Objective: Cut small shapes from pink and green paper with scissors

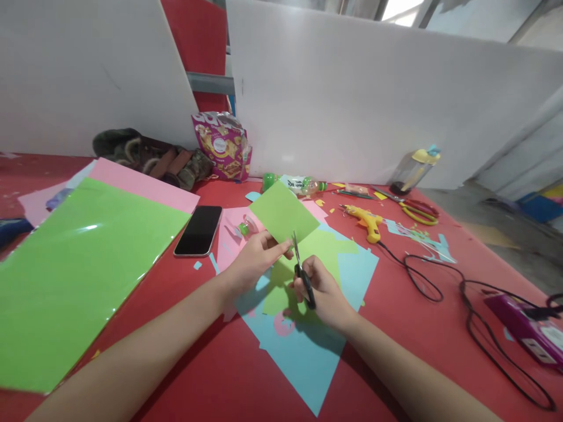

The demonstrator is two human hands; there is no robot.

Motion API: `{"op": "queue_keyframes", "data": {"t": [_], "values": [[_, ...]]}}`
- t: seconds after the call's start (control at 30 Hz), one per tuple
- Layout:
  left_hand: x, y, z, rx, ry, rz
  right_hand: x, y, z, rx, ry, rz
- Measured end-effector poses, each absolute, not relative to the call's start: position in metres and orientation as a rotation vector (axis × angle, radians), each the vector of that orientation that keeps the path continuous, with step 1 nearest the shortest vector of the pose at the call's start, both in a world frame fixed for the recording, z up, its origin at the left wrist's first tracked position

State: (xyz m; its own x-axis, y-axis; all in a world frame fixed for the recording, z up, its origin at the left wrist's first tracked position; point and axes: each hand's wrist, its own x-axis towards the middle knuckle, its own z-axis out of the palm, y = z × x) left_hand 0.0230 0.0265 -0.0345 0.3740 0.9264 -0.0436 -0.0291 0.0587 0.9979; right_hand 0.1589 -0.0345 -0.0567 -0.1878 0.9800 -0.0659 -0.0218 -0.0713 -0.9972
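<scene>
My left hand (257,258) pinches the lower corner of a green paper square (284,211), which is held up off the table. In my right hand (321,290) is a pair of scissors (303,275) with black handles, its blades pointing up beside the paper's lower edge. Whether the blades touch the paper I cannot tell. Beneath both hands lie a larger cut green sheet (328,252) and a light blue sheet (303,357). A small pink paper cutout (284,324) rests on the blue one.
A phone (200,231) and a large stack of green sheets (88,275) lie left. Behind are a snack bag (223,146) and a plastic bottle (297,184). To the right are a yellow glue gun (365,221), red-and-yellow-handled scissors (417,211), a black cord and a purple power strip (523,328).
</scene>
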Motion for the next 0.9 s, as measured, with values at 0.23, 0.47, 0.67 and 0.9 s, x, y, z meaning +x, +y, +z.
{"op": "queue_keyframes", "data": {"t": [0.23, 0.47, 0.67, 0.9], "values": [[0.012, 0.033, -0.026, 1.412, 0.868, 0.816, 0.159, -0.035, -0.059, -1.14, -1.316, 1.406], [0.002, 0.038, -0.017, 1.579, 0.834, 0.728, 0.158, -0.036, -0.056, -1.156, -1.341, 1.403], [-0.004, 0.04, -0.013, 1.672, 0.892, 0.731, 0.158, -0.036, -0.059, -1.193, -1.373, 1.369], [-0.003, 0.038, -0.01, 1.683, 0.913, 0.762, 0.156, -0.036, -0.058, -1.181, -1.323, 1.425]]}}
